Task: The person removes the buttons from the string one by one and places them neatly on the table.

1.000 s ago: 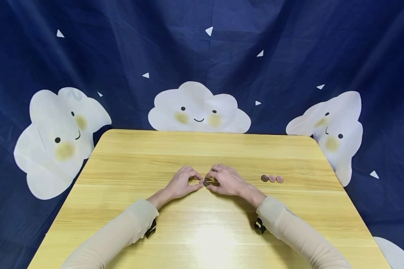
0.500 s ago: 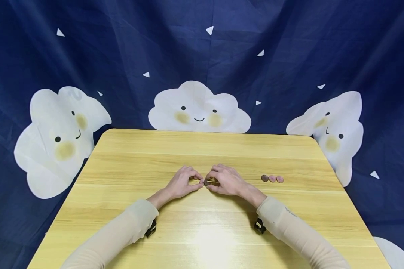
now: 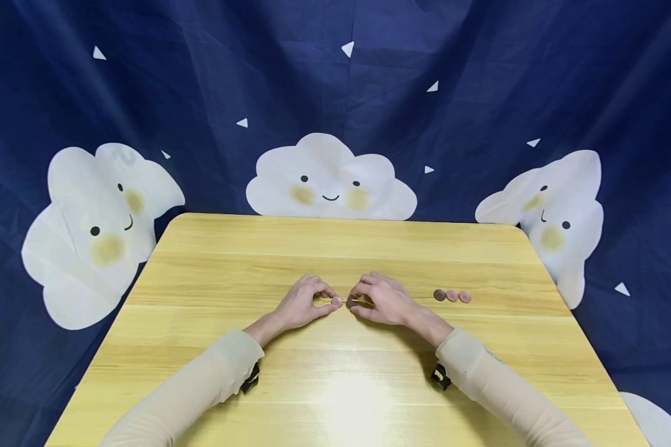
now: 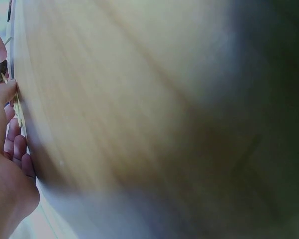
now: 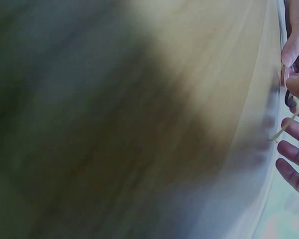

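In the head view my left hand point(image 3: 302, 302) pinches a pink button point(image 3: 336, 302) between thumb and forefinger, low over the wooden table. Just to its right, my right hand point(image 3: 386, 301) pinches a dark brown button point(image 3: 350, 302) the same way. A thin yellow cord point(image 3: 343, 301) spans the small gap between these two buttons, and strands of it show inside both hands. The right wrist view has the cord's loose end point(image 5: 284, 130) hanging by spread fingers, below the dark button point(image 5: 289, 98). The left wrist view catches the dark button point(image 4: 1, 70) at its edge.
Right of the right hand, another brown button point(image 3: 438, 295) and two pink buttons, one the rightmost pink button point(image 3: 465, 297), lie in a row on the wooden table point(image 3: 246, 242). A thin line reaches the row from behind the right hand. A dark blue cloud-print curtain point(image 3: 291, 74) hangs behind.
My right hand has shifted slightly right with the brown button, so a gap with cord in it now parts it from the pink button. The left hand has stayed in place.
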`<action>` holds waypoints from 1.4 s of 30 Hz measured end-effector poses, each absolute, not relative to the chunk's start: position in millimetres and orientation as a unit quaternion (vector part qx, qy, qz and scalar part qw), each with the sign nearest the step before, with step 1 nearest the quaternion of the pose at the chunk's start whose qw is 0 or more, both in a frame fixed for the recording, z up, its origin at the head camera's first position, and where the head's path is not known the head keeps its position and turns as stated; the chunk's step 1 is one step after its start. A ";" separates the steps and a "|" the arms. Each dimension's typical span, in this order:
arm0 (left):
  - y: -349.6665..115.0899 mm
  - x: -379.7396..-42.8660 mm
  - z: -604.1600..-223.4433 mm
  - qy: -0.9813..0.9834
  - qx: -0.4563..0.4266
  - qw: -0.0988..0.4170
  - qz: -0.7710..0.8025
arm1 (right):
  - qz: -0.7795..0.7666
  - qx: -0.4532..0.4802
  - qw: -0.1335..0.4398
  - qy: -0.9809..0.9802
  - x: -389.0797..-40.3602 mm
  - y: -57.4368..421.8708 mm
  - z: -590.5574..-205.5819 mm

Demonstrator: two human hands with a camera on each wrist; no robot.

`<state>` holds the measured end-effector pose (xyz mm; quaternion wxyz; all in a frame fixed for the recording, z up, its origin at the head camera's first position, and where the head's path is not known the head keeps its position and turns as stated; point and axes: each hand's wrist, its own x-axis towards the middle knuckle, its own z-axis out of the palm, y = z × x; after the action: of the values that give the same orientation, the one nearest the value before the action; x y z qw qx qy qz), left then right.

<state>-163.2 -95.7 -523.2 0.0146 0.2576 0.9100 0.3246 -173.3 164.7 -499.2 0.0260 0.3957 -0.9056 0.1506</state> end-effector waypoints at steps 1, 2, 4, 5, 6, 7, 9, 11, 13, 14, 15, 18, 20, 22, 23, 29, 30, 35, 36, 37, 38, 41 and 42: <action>-95.9 -163.3 -523.6 0.909 0.259 0.013 0.325 | 0.151 0.397 0.028 -0.905 -173.2 165.4 -499.4; -95.9 -163.5 -523.6 0.909 0.259 0.012 0.326 | 0.151 0.397 0.028 -0.905 -173.3 166.1 -499.8; -95.8 -163.7 -523.9 0.908 0.261 0.009 0.328 | 0.152 0.399 0.033 -0.904 -172.9 167.2 -500.3; -95.8 -163.8 -524.1 0.907 0.262 0.007 0.328 | 0.151 0.400 0.035 -0.903 -172.9 167.7 -500.4; -95.7 -163.9 -524.0 0.907 0.262 0.007 0.329 | 0.151 0.401 0.037 -0.903 -172.8 168.2 -500.4; -95.8 -163.8 -524.0 0.907 0.263 0.006 0.329 | 0.152 0.401 0.039 -0.903 -172.6 168.6 -500.4; -95.8 -163.6 -523.8 0.907 0.263 0.006 0.329 | 0.154 0.398 0.042 -0.903 -172.0 169.8 -499.5; -95.8 -163.3 -523.1 0.907 0.263 0.007 0.330 | 0.154 0.393 0.041 -0.905 -171.8 171.0 -498.5; -95.6 -163.1 -522.4 0.907 0.262 0.008 0.330 | 0.155 0.389 0.039 -0.907 -171.2 172.8 -497.2; -95.5 -163.0 -522.0 0.908 0.260 0.010 0.329 | 0.155 0.386 0.038 -0.908 -171.1 173.7 -496.5; -95.6 -163.1 -521.7 0.908 0.260 0.010 0.329 | 0.155 0.385 0.038 -0.909 -171.1 174.4 -495.9; -95.7 -163.3 -521.4 0.909 0.258 0.011 0.328 | 0.157 0.382 0.040 -0.910 -170.8 177.0 -494.0; -95.8 -163.3 -521.7 0.909 0.258 0.012 0.327 | 0.158 0.379 0.042 -0.911 -170.6 178.8 -493.1; -95.8 -163.3 -521.9 0.908 0.259 0.012 0.328 | 0.158 0.376 0.044 -0.912 -170.2 180.8 -492.3; -95.8 -163.2 -521.9 0.908 0.259 0.011 0.328 | 0.157 0.375 0.043 -0.913 -170.1 181.7 -492.0; -95.9 -162.7 -521.9 0.909 0.259 0.012 0.328 | 0.160 0.370 0.045 -0.914 -168.8 187.4 -491.3; -96.0 -162.7 -522.0 0.909 0.258 0.012 0.328 | 0.160 0.370 0.046 -0.914 -168.6 188.3 -491.3; -95.7 -162.2 -522.6 0.908 0.260 0.009 0.329 | 0.163 0.375 0.062 -0.911 -168.1 192.6 -491.4; -95.7 -162.0 -522.8 0.908 0.260 0.008 0.328 | 0.162 0.376 0.065 -0.910 -168.2 193.5 -491.3; -95.8 -161.8 -522.9 0.908 0.262 0.006 0.328 | 0.163 0.376 0.068 -0.910 -168.3 194.6 -491.2; -95.9 -161.6 -523.1 0.908 0.263 0.004 0.327 | 0.164 0.376 0.070 -0.910 -168.4 195.7 -491.2; -95.9 -161.7 -523.4 0.907 0.265 0.000 0.326 | 0.166 0.373 0.074 -0.910 -169.1 199.5 -490.6; -95.8 -161.9 -523.3 0.907 0.265 0.000 0.326 | 0.167 0.371 0.075 -0.910 -169.2 200.7 -490.5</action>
<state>-161.9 -95.8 -523.3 0.0001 0.2654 0.9073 0.3261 -169.2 200.7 -490.5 0.0749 0.3711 -0.9103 0.1672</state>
